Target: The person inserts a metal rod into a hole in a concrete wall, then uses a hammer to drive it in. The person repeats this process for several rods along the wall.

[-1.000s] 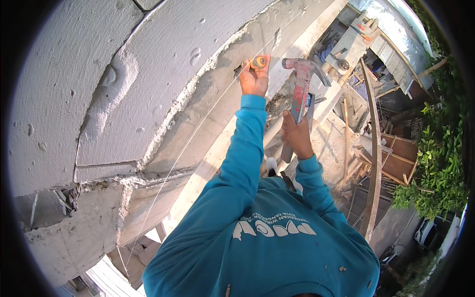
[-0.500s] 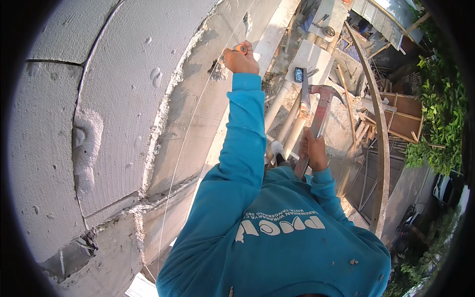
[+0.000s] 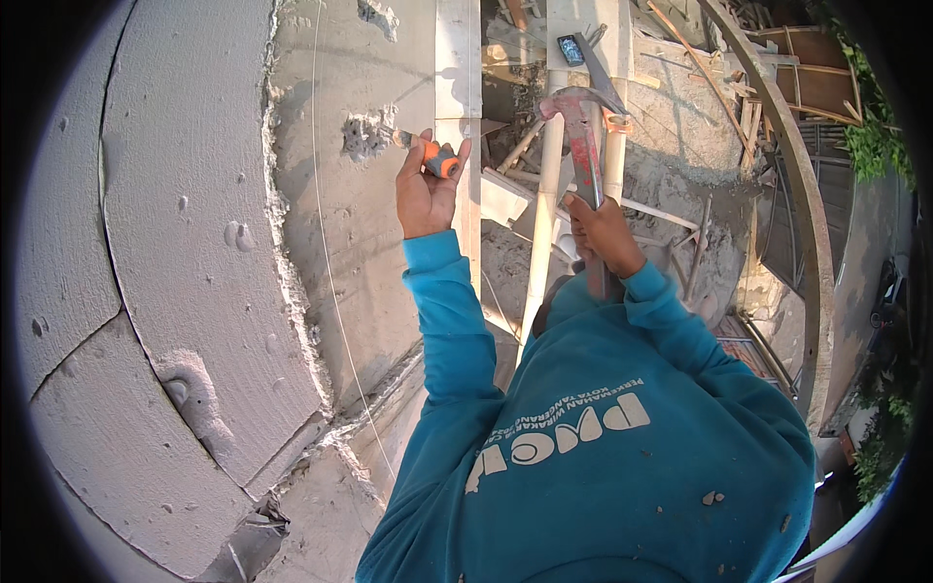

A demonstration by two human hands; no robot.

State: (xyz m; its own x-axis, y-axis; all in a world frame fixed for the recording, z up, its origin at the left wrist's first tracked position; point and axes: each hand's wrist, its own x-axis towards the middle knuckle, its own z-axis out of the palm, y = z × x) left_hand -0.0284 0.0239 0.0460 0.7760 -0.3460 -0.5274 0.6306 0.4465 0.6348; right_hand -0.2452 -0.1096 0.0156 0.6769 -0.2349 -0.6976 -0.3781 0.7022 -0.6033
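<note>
My left hand (image 3: 428, 199) is closed round the orange and dark grey handle of a chisel (image 3: 442, 161). Its shank points left at a rough chipped hollow (image 3: 365, 138) in the grey concrete face; whether the tip touches is hard to tell. To the right, my right hand (image 3: 607, 236) grips the shaft of a claw hammer (image 3: 585, 146) with worn red paint. The hammer's head is up, apart from the chisel. A thin string (image 3: 324, 214) runs along the concrete, left of the left hand.
Pale lightweight block wall (image 3: 194, 126) fills the left side. A phone (image 3: 570, 51) and a saw (image 3: 601, 70) lie on a board beyond the hammer. Bamboo poles (image 3: 547, 194) run below, over rubble and timber. A long beam (image 3: 812, 214) crosses on the right.
The view has shifted, and more of the chisel shows, turned sideways with its shank toward the chipped hollow. The hammer remains in my right hand, its head now nearer the left hand.
</note>
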